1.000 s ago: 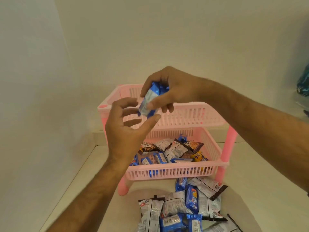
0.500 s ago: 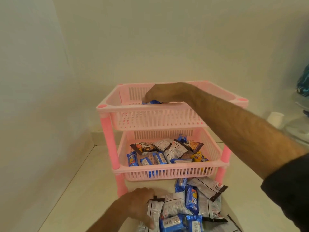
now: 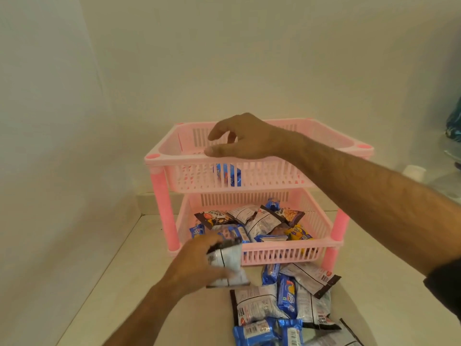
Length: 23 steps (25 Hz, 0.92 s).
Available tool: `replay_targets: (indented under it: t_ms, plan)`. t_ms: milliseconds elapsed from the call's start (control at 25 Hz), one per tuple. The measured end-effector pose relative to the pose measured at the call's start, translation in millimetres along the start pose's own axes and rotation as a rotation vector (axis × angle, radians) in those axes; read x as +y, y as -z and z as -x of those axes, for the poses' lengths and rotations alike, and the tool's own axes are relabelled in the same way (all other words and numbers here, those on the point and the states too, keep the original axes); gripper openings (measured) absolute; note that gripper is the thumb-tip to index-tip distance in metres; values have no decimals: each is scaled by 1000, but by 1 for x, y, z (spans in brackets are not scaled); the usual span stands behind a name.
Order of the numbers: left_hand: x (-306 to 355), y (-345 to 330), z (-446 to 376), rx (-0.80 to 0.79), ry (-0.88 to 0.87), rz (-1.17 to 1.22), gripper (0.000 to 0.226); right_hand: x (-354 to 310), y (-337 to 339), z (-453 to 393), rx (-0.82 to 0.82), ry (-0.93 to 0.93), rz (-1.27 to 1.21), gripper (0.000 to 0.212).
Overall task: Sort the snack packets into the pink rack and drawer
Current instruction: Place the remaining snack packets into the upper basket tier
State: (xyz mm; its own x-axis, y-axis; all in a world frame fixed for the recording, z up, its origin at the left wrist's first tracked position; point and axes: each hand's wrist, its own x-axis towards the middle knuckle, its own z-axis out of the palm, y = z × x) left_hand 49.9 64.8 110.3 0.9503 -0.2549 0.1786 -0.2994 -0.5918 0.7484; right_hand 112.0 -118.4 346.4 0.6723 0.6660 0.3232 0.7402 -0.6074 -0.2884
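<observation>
A two-tier pink rack (image 3: 159, 157) stands on a pale surface in a corner. Its top basket holds one blue packet (image 3: 228, 174), seen through the slats. My right hand (image 3: 243, 141) hovers over that basket's front rim, fingers apart, holding nothing. The lower basket (image 3: 274, 254) is filled with several blue, brown and silver snack packets. My left hand (image 3: 197, 264) grips a silver packet (image 3: 228, 267) just in front of the lower basket's left corner. A loose pile of silver and blue packets (image 3: 287, 300) lies in front of the rack.
Walls close in behind and on the left of the rack. A white cup (image 3: 414, 171) and a blue-patterned thing (image 3: 454, 126) sit at the far right edge. Bare pale surface lies left of the packet pile.
My right hand dropped the blue packet into the top basket and lifted off with fingers spread. My left hand went down to the pile and picked up a silver packet.
</observation>
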Motion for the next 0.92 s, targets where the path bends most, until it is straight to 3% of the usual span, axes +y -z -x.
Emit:
replay_targets:
  t_ms: [120,240,400,520,600,680,760,840,920]
  plan:
    - [54,26,-7,438,-226,250,56,-7,3,13,11,143,47,53]
    - [95,45,-11,701,-460,335,53,-18,4,25,-43,273,63,40]
    - [106,42,-20,734,-536,488,60,-16,15,27,2,301,-95,19]
    - [84,15,-24,723,-466,592,46,0,34,22,173,177,-471,22]
    - [53,-11,-23,550,-430,402,25,17,45,12,343,98,-612,25]
    - [22,-38,-21,164,-310,134,19,35,48,-3,473,21,-631,28]
    - [-2,-66,-21,-195,-135,-160,39,52,42,-21,517,-98,-568,29]
    - [-18,-89,-23,-359,-8,-365,69,68,29,-39,467,-243,-349,18]
    - [-26,-103,-26,-448,48,-431,82,80,15,-53,332,-316,51,8]
